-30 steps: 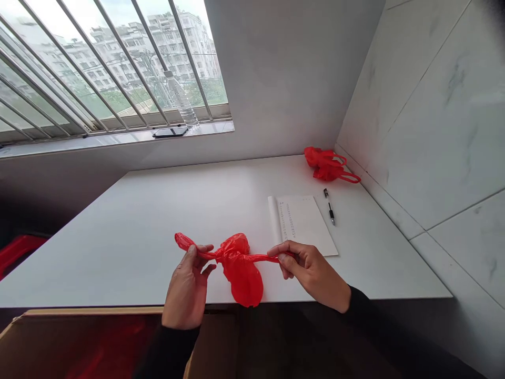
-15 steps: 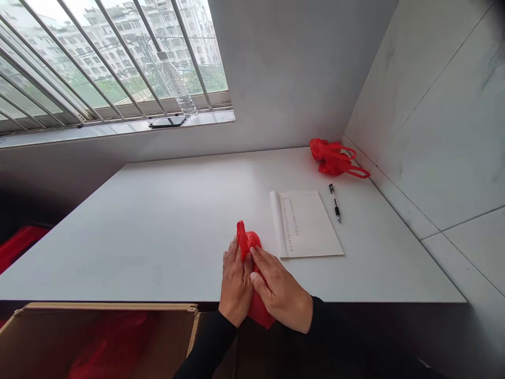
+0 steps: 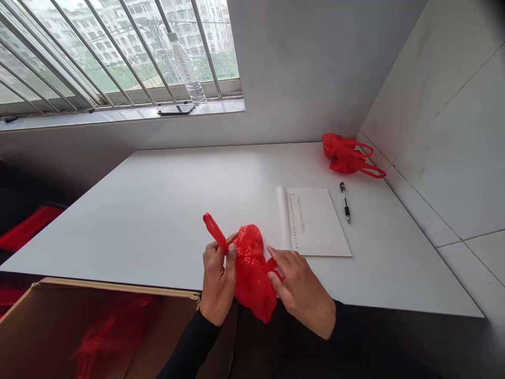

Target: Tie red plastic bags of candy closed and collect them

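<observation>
The table has a flat, white top. Three items lie on its right-hand half. The notebook lies face up, nearest the front edge, with leaves curled over along its left side. Its page carries two columns of small writing at the left; the second column is shorter. The pen lies just beside the notebook, on the right, writing tip toward the front edge. A crumpled red bag occupies the far right corner, handle loops pointing right.
</observation>
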